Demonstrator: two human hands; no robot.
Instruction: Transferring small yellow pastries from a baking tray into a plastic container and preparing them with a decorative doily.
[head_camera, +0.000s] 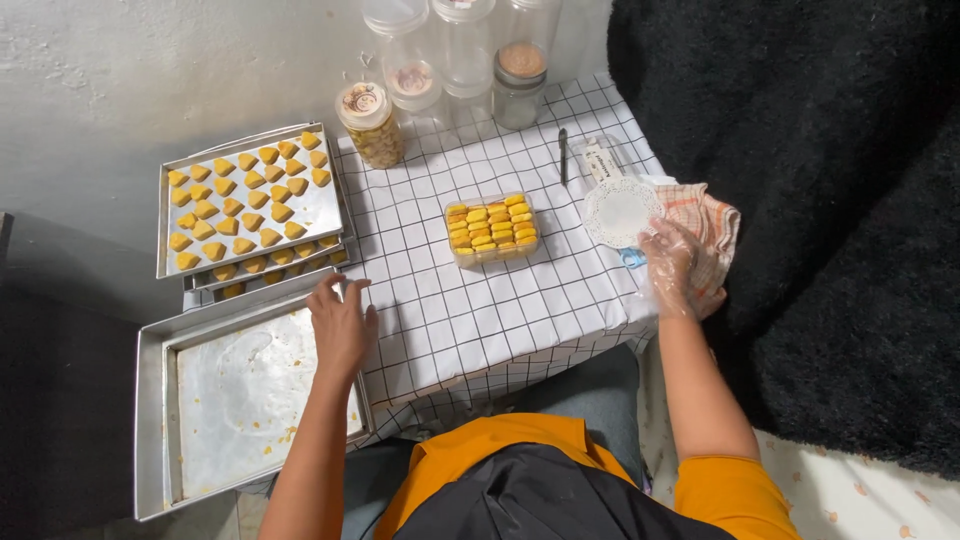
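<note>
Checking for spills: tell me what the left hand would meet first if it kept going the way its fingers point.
Probably the stacked baking trays of yellow cookies: the left hand rests on the empty tray's rim, fingers pointing up-left toward them. Depth is unclear.

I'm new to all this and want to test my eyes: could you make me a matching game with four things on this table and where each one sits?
Things:
1. clear box of cookies
2. empty baking tray
3. white paper doily
4. left hand

Places:
A. beside the gloved right hand
B. middle of the checked cloth
C. on the empty tray's edge
D. front left, below the cookie-filled trays

Pairs: 1-B, 2-D, 3-A, 4-C
</note>
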